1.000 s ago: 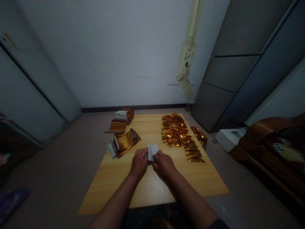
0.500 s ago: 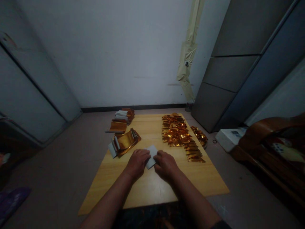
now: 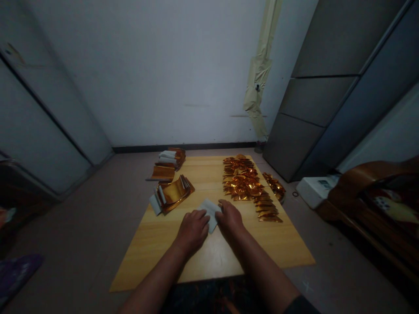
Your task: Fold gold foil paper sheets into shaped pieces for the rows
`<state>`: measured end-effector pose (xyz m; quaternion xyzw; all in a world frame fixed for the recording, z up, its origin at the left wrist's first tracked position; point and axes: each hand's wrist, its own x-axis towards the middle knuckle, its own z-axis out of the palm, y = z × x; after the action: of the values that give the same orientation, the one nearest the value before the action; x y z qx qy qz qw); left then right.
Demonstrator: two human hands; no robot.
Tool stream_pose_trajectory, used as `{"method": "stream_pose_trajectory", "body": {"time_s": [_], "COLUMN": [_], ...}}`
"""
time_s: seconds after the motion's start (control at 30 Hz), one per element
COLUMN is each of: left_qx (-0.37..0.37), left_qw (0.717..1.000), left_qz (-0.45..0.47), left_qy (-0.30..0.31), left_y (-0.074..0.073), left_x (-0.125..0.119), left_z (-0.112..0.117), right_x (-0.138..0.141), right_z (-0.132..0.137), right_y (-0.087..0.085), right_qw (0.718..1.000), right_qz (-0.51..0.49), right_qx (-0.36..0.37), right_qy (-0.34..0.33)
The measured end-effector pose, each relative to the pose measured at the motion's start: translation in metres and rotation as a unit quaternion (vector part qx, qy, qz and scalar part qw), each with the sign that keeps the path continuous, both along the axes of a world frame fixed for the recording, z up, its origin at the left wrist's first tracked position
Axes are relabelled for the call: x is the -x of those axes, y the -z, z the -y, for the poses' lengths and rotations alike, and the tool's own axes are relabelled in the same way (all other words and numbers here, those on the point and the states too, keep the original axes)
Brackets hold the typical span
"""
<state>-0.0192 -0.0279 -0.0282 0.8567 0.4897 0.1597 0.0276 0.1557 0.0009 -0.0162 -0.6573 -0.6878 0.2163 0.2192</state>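
Note:
A sheet of paper (image 3: 211, 209), pale grey side up, lies on the wooden table between my hands. My left hand (image 3: 194, 226) has its fingers curled on the paper's left edge. On the right edge, the fingers of my right hand (image 3: 230, 216) pinch the paper near its corner. Left of my hands is a curved stack of gold foil paper (image 3: 174, 192) with grey backs showing. To the right stand rows of folded gold foil pieces (image 3: 242, 181), with a shorter row of folded pieces (image 3: 266, 207) nearest me.
The wooden table (image 3: 157, 257) reaches nearly to the wall. More foil sheets (image 3: 164, 172) lie at its back left edge. Beyond the right edge is a container of gold pieces (image 3: 275, 186). A grey refrigerator (image 3: 304, 100), a white box (image 3: 312, 192) and a carved wooden seat (image 3: 366, 192) stand at right.
The paper has turned and shows more of its surface. My right hand has moved slightly up and right along its edge; my left hand has shifted slightly right and down.

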Motion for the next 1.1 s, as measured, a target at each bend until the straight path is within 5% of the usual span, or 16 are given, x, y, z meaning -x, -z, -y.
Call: {"method": "stream_pose_trajectory", "body": {"time_s": [0.27, 0.7, 1.1], "left_qx": [-0.014, -0.010, 0.031], "left_qw": [0.999, 0.985, 0.981], "left_qz": [0.031, 0.168, 0.186], "left_qy": [-0.026, -0.032, -0.047], "left_y": [0.004, 0.018, 0.011], "left_x": [-0.024, -0.008, -0.006], "left_z": [0.007, -0.005, -0.007], "right_x": [-0.005, -0.012, -0.014], "right_z": [-0.007, 0.007, 0.003], "right_y": [0.003, 0.014, 0.014], "right_qw": [0.999, 0.989, 0.996], "right_qz": [0.042, 0.103, 0.027], "right_qx": [-0.027, -0.079, -0.085], "right_qy": [-0.007, -0.068, -0.002]}}
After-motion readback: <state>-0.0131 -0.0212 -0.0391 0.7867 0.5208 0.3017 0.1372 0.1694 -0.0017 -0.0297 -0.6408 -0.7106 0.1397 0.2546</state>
